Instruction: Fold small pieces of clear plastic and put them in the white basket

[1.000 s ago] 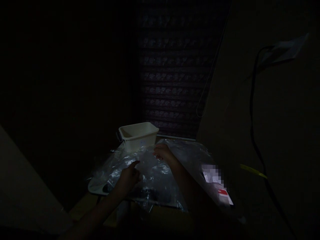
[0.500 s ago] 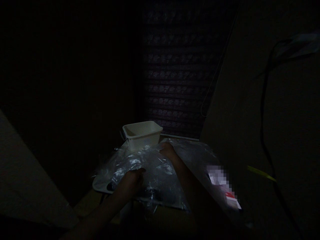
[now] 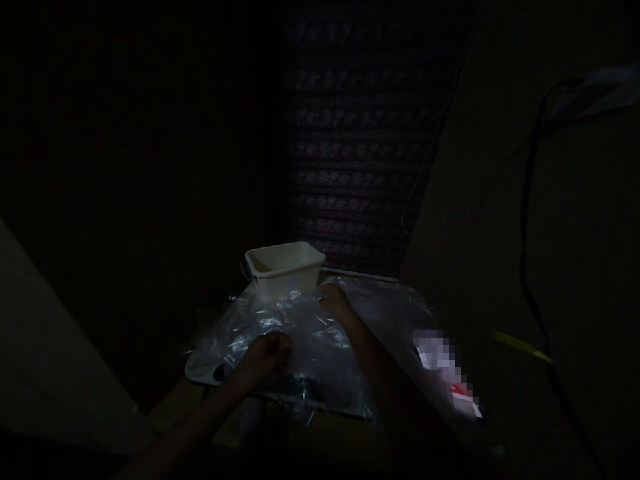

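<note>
In the dim head view, a thin clear plastic sheet (image 3: 313, 340), or possibly a large bag, lies crumpled and shiny across a small table (image 3: 197, 373). My right hand (image 3: 334, 300) reaches to its far part, fingers closed on the plastic near the white tub. Closer to me, my left hand (image 3: 270, 350) hovers over or rests on the sheet's near part. Its fingers are loosely bent, with a dark gap between them, and I see nothing held there. Darkness hides the exact contact of both hands.
A white plastic tub (image 3: 287, 287) with a dark handle stands at the table's back left. Bright, partly pixelated papers (image 3: 435, 353) lie to the right. A dark cable (image 3: 524, 247) with a yellow strip (image 3: 523, 345) hangs on the right; a patterned blind (image 3: 345, 147) covers the back.
My left hand has loosened from a tighter fist and turned slightly, its fingers now less curled. My right hand stays almost in place at the plastic. The tub has not moved.
</note>
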The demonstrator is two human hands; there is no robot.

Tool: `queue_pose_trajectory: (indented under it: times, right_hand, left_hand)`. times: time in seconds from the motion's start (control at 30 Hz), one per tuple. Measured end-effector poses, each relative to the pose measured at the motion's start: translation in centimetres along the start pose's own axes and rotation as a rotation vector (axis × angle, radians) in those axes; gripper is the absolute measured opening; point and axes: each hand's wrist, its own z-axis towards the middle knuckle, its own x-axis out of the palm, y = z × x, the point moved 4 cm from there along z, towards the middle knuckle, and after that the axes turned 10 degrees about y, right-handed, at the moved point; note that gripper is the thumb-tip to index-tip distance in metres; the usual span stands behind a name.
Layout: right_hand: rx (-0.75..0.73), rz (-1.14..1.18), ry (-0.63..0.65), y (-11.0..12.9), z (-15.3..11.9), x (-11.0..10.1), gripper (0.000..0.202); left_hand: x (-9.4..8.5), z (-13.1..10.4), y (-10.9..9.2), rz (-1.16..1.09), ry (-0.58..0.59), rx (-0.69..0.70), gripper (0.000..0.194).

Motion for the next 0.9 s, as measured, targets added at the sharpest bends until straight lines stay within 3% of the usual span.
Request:
queue_pose_trajectory:
  times: [0.1,0.23,0.47,0.6,0.8,0.9]
  right_hand:
    - [0.050,0.006,-0.003,0.1,0.0,-0.2,0.024]
    - [0.054,0.032,0.022,0.5,-0.1,-0.2,0.024]
    - [0.061,0.073,0.057,0.8,-0.5,-0.3,0.028]
    - [0.073,-0.121,0.074,1.4,-1.0,-0.8,0.032]
    - [-0.235,-0.457,0.203,4.7,-2.4,0.2,0.028]
    - [-0.311,-0.565,0.295,5.6,-2.9,1.3,0.030]
  left_hand:
    - [-0.1,0.0,0.7,-0.179,-0.033,-0.117,0.028]
    - [0.6,-0.4,1.3,-0.234,0.107,-0.247,0.034]
    - [0.8,-0.1,2.4,-0.229,0.112,-0.253,0.022]
    - [1.0,-0.2,1.9,-0.207,0.089,-0.272,0.022]
    - [1.4,-0.7,1.3,-0.119,0.082,-0.322,0.021]
    - [1.5,-0.7,1.5,-0.123,0.087,-0.321,0.016]
